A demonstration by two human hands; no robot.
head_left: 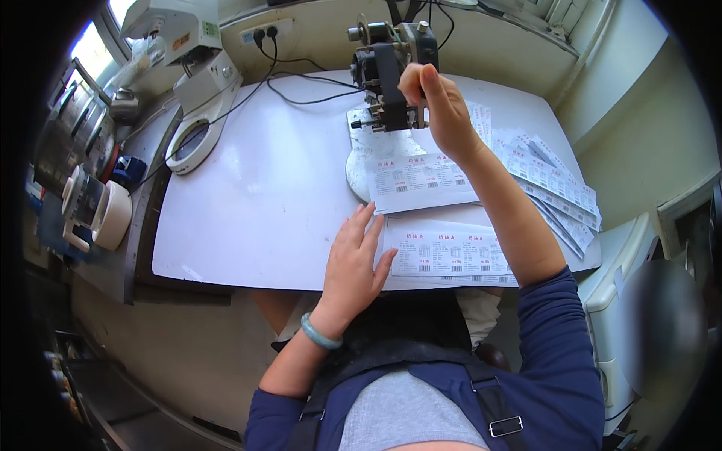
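A black and metal hand-operated coding machine (389, 75) stands at the back of the white table on a pale metal base (359, 161). My right hand (445, 113) is closed in a fist at its right side, round what looks like its lever handle, which the fingers mostly hide. Under the machine's head lies a strip of printed labels (421, 197), white with red and black print. My left hand (355, 255) lies with fingers stretched out, the fingertips at the strip's lower left corner. Nearer me, beside the left thumb, rests a stack of similar label sheets (450, 252).
More label sheets (556, 188) lie fanned in a loose pile at the table's right. A white device with a ring-shaped base (197, 146) stands back left, near black cables (301, 101). A cream and clear container (98, 207) sits on the left counter. A white cabinet (620, 263) adjoins at right.
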